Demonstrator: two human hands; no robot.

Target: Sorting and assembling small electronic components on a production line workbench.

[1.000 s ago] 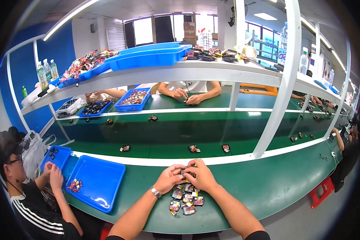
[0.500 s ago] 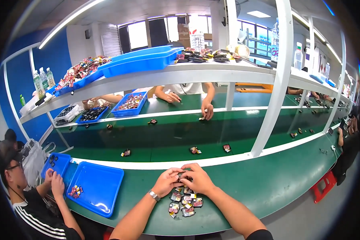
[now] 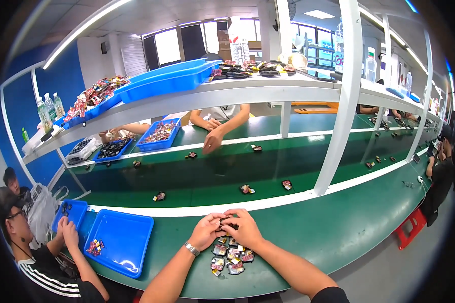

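A: From the left, what's at nine o'clock?
B: A blue tray [image 3: 129, 231] holding a few small red pieces [image 3: 95, 246], unchanged

A: And the left hand [image 3: 206, 232]?
B: Still curled, pinching a dark piece [image 3: 229, 227] at twelve o'clock of the pile of cased modules [image 3: 233, 256]; the pile looks the same, so work on that piece seems unfinished

A: What moved, then?
B: At twelve o'clock, over the belt [image 3: 212, 174], a co-worker's hand [image 3: 214, 142] has swung left; whether it's empty I can't tell

A: The right hand [image 3: 245, 230]?
B: Still bent over the dark piece from three o'clock, gripping too, fingertips partly hidden

A: Anything farther?
B: Near one o'clock a lone module [image 3: 257, 148] now lies there, so the belt seems to carry one more
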